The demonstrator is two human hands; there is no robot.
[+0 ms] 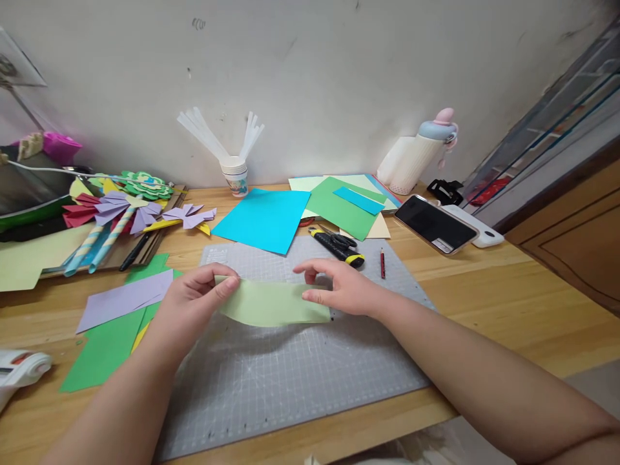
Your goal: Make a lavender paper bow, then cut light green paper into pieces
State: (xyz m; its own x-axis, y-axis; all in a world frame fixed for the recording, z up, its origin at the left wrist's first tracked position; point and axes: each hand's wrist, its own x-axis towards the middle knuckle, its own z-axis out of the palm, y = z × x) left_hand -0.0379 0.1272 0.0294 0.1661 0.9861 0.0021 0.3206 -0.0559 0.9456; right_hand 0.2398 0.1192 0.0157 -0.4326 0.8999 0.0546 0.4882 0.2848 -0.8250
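Note:
A pale green paper strip [271, 302] stretches crosswise above the grey cutting mat [281, 374], its lower edge bowed. My left hand [203, 297] pinches its left end between thumb and fingers. At the strip's right end is my right hand [339, 284], with a gap between thumb and index finger; the thumb lies in front of the paper, and whether it touches is unclear. Just beyond the hands are a blue paper sheet [266, 219], a black and yellow utility knife [336, 245] and a short dark red pencil [382, 263].
Left lie purple paper [126, 300], green paper [101, 355] and folded paper flowers [128, 210]. A paper cup [236, 179] holding white strips stands near the wall. Behind right are stacked coloured sheets [343, 206], a bottle [416, 158] and a phone [436, 223]. A white tool [24, 371] sits at far left.

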